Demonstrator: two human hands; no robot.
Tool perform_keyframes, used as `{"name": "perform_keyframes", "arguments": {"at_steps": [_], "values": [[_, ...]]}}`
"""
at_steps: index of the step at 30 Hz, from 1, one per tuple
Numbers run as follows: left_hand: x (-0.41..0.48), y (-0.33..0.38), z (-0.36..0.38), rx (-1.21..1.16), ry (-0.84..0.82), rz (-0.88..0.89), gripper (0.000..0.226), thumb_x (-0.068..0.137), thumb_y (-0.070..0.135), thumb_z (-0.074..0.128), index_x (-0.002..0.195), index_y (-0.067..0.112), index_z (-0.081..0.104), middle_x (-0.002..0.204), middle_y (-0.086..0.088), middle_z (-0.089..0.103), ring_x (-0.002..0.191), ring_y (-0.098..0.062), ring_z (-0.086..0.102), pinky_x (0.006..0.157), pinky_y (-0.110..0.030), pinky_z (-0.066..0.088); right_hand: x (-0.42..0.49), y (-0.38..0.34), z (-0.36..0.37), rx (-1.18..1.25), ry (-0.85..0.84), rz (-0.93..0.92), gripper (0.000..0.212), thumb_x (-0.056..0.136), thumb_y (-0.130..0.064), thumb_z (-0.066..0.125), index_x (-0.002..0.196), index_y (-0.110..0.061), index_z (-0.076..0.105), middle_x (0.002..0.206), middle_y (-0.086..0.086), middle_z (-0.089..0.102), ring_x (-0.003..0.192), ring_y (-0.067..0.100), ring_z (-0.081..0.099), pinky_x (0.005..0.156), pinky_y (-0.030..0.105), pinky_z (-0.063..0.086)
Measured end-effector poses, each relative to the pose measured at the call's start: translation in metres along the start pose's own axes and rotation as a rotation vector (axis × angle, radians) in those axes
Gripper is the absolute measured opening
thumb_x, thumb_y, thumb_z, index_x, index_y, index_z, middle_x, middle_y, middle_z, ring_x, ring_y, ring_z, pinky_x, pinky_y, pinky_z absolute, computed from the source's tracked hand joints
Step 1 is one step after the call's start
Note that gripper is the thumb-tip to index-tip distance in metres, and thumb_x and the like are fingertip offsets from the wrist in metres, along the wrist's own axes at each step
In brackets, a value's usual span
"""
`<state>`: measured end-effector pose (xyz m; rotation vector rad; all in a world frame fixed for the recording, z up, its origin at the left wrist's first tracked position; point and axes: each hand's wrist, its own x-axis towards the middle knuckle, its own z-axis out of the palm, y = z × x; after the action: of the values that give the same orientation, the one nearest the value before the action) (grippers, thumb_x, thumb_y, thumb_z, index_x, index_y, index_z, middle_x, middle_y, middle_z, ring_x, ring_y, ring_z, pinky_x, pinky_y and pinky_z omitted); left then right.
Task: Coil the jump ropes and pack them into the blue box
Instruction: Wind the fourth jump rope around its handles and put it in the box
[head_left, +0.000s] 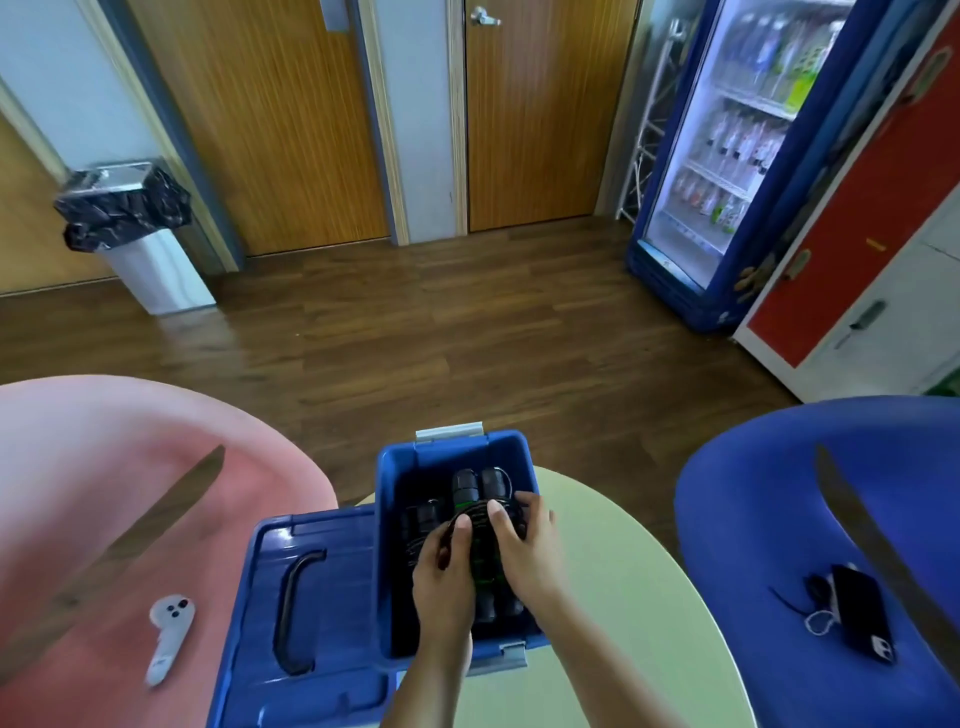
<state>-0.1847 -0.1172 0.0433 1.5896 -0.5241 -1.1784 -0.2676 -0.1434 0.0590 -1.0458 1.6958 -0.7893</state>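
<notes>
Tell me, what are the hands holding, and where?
The left hand and right hand grip a coiled jump rope by its two sides, in the blue box.

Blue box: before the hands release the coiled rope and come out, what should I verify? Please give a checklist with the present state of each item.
1. The coiled rope is inside the blue box: ok.
2. The left hand and the right hand both grip the coil: ok.
3. The coil will keep its shape when released: cannot tell.
4. The lid is off, lying left of the box: ok.
5. The black handles already in the box leave room: cannot tell.
6. The table supports the whole box: cannot tell, its far end hides the edge.
</notes>
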Motion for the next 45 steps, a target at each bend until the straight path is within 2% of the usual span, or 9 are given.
{"name": "perform_keyframes", "arguments": {"at_steps": [8, 15, 21, 25, 28, 31, 35, 39, 45], "values": [[0.013, -0.001, -0.005, 0.518, -0.013, 0.064, 0.034, 0.095, 0.038, 0.053, 0.118, 0.016, 0.065, 0.116, -0.009, 0.069, 0.112, -0.028, 0.060, 0.083, -0.025, 0.039, 0.007, 0.016, 0.001, -0.163, -0.020, -0.033, 0.053, 0.095, -0.038, 0.051, 0.142, -0.015, 0.041, 0.142, 0.006, 0.050, 0.131, 0.021, 0.046, 0.103, 0.026, 0.034], [0.022, -0.001, -0.014, 0.751, -0.135, 0.153, 0.032, 0.099, 0.034, 0.048, 0.112, 0.012, 0.067, 0.107, -0.015, 0.071, 0.103, -0.031, 0.063, 0.071, -0.024, 0.035, 0.006, 0.017, 0.001, -0.381, -0.096, -0.101, 0.051, 0.101, -0.038, 0.037, 0.143, -0.011, 0.034, 0.140, 0.011, 0.050, 0.129, 0.026, 0.045, 0.098, 0.028, 0.036], [0.019, -0.006, -0.017, 0.795, -0.119, 0.322, 0.027, 0.098, 0.031, 0.051, 0.104, 0.015, 0.071, 0.096, -0.010, 0.073, 0.090, -0.027, 0.066, 0.069, -0.023, 0.037, 0.006, 0.023, -0.002, -0.376, -0.040, -0.171, 0.055, 0.098, -0.039, 0.047, 0.144, -0.010, 0.038, 0.143, 0.007, 0.048, 0.132, 0.021, 0.044, 0.102, 0.022, 0.032], [0.020, -0.007, -0.021, 0.823, -0.120, 0.327, 0.028, 0.098, 0.027, 0.052, 0.109, 0.008, 0.070, 0.099, -0.008, 0.047, 0.078, -0.019, 0.049, 0.072, -0.018, 0.031, 0.004, 0.029, 0.004, -0.356, 0.011, -0.247, 0.044, 0.095, -0.034, 0.052, 0.136, -0.018, 0.048, 0.128, 0.004, 0.061, 0.116, 0.020, 0.056, 0.092, 0.023, 0.040], [0.026, -0.009, -0.024, 0.858, -0.143, 0.333, 0.030, 0.097, 0.024, 0.053, 0.119, 0.007, 0.066, 0.098, -0.007, 0.046, 0.087, -0.024, 0.055, 0.074, -0.019, 0.032, 0.004, 0.034, 0.007, -0.392, 0.020, -0.275, 0.030, 0.096, -0.029, 0.051, 0.124, -0.018, 0.054, 0.116, 0.003, 0.065, 0.106, 0.023, 0.059, 0.084, 0.027, 0.043], [0.029, -0.009, -0.025, 0.890, -0.150, 0.387, 0.036, 0.095, 0.022, 0.059, 0.128, 0.009, 0.061, 0.110, -0.013, 0.060, 0.103, -0.029, 0.061, 0.087, -0.025, 0.043, 0.007, 0.036, 0.007, -0.411, 0.031, -0.260, 0.034, 0.096, -0.025, 0.053, 0.128, -0.012, 0.056, 0.129, 0.005, 0.059, 0.116, 0.022, 0.056, 0.093, 0.025, 0.041], [0.027, -0.011, -0.031, 0.782, -0.155, 0.566, 0.036, 0.086, 0.007, 0.069, 0.119, 0.020, 0.069, 0.099, -0.005, 0.070, 0.088, -0.013, 0.066, 0.082, -0.009, 0.041, 0.006, 0.035, 0.002, -0.391, 0.050, -0.332, 0.037, 0.092, -0.017, 0.060, 0.128, -0.011, 0.060, 0.131, 0.002, 0.059, 0.120, 0.019, 0.057, 0.098, 0.017, 0.038], [0.025, -0.014, -0.032, 0.769, -0.202, 0.599, 0.032, 0.088, 0.004, 0.066, 0.117, 0.018, 0.070, 0.082, 0.002, 0.058, 0.069, 0.010, 0.054, 0.071, 0.004, 0.035, 0.008, 0.037, -0.007, -0.406, -0.013, -0.408, 0.033, 0.088, -0.009, 0.064, 0.121, -0.014, 0.067, 0.123, 0.002, 0.066, 0.113, 0.017, 0.062, 0.095, 0.016, 0.041], [0.024, -0.022, -0.026, 0.851, -0.268, 0.509, 0.042, 0.092, 0.012, 0.062, 0.133, 0.014, 0.056, 0.115, -0.011, 0.069, 0.105, -0.021, 0.066, 0.083, -0.006, 0.033, 0.011, 0.042, -0.011, -0.491, -0.094, -0.407, 0.045, 0.086, -0.003, 0.064, 0.128, -0.016, 0.060, 0.136, 0.002, 0.057, 0.127, 0.015, 0.053, 0.105, 0.013, 0.031]]}}
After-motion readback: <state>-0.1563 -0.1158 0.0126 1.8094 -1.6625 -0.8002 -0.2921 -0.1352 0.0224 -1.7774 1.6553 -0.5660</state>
